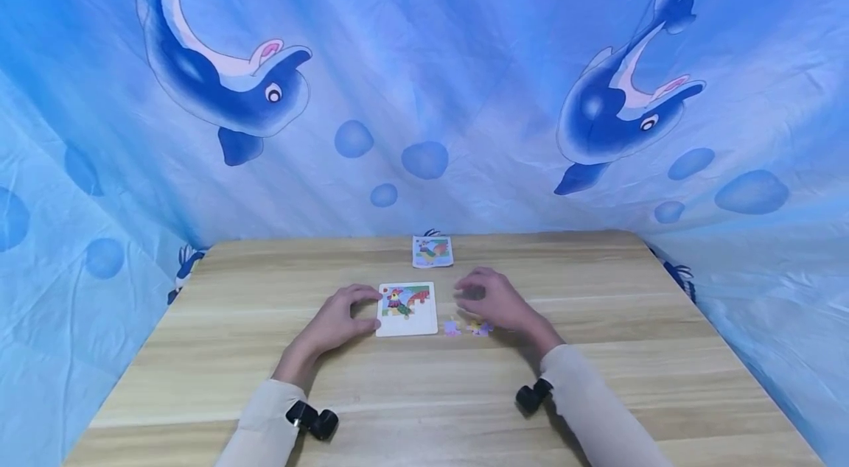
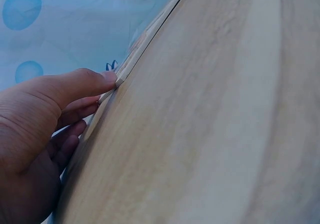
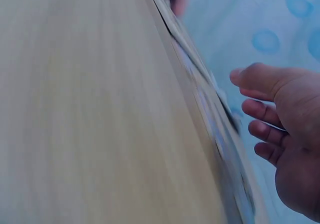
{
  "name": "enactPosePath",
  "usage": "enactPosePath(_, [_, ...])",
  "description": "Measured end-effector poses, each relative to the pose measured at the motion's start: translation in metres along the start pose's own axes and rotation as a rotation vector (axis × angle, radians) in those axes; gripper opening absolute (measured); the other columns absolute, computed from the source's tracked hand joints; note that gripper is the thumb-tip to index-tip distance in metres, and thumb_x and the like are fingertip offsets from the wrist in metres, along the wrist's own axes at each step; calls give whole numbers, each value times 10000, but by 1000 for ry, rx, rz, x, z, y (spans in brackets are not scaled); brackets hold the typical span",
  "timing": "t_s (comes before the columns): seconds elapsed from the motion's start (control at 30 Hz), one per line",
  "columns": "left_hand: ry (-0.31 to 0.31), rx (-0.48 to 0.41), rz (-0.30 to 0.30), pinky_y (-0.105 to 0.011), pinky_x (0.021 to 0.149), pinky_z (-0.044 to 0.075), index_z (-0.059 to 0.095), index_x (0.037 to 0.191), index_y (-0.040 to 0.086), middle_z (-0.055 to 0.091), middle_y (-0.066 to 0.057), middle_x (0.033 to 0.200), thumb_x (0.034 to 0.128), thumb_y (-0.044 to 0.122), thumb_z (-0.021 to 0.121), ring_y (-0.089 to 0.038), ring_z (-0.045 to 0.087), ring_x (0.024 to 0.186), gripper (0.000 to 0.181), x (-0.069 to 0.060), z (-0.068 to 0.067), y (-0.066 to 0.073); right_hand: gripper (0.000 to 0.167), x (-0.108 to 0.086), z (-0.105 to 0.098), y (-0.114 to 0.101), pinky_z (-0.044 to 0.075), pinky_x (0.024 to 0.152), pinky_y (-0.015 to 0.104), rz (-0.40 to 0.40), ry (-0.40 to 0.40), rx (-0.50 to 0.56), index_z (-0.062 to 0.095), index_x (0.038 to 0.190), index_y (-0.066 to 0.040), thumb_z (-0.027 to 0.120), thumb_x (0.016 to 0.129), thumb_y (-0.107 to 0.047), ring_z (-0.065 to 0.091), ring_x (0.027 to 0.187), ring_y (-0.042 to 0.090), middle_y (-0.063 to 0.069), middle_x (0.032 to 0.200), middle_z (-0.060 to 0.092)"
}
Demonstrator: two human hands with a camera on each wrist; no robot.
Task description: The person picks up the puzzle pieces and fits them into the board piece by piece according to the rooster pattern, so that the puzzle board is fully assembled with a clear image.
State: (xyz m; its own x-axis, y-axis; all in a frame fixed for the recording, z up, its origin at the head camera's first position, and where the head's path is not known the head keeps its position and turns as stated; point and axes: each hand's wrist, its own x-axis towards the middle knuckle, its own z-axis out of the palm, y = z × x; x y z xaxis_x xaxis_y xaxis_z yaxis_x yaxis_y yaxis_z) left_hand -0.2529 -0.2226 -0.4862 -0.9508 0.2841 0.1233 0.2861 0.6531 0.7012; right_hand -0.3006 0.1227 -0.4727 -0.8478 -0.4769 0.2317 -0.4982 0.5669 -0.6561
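A square white puzzle board [image 1: 407, 309] lies on the table, partly filled with a colourful rooster picture; its lower right part is bare white. My left hand [image 1: 343, 316] touches the board's left edge, thumb near the lower corner and fingers farther up. In the left wrist view, the left thumb [image 2: 102, 81] rests against the rim. To the right of the board, my right hand [image 1: 494, 299] hovers with loosely bent fingers, and nothing shows between them in the right wrist view. Below it lie a purple puzzle piece [image 1: 452, 327] and several yellow and purple pieces [image 1: 479, 328], partly hidden.
A small card with the same rooster picture [image 1: 432, 252] lies behind the board, near the back edge of the wooden table [image 1: 398, 408]. A blue curtain [image 1: 424, 69] printed with dolphins hangs behind and at the sides.
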Motion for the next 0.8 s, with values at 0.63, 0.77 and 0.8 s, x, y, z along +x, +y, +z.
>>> enactPosePath(0.63, [-4, 0, -1, -617, 1201, 366, 698, 1316, 156, 614, -96, 1445, 866, 231, 822, -390, 499, 1414, 473, 0, 2, 0, 298, -49, -65, 76, 535, 880, 221, 134, -14, 84, 751, 1192, -139, 790, 907, -217, 633, 1015, 151, 27, 1112, 696])
enactPosePath(0.77, [-4, 3, 1, -620, 1201, 364, 698, 1317, 158, 614, -95, 1446, 869, 234, 820, -390, 499, 1414, 471, -1, 2, -1, 310, -48, -63, 78, 532, 885, 215, 115, -20, 86, 750, 1199, -138, 794, 907, -233, 630, 1011, 160, 34, 1105, 689])
enactPosePath(0.8, [-5, 3, 2, -622, 1200, 364, 698, 1318, 158, 613, -95, 1446, 869, 234, 819, -392, 498, 1414, 471, -1, 2, 0, 309, -48, -62, 79, 532, 884, 216, 111, -21, 87, 750, 1201, -134, 793, 909, -228, 628, 1010, 165, 39, 1102, 687])
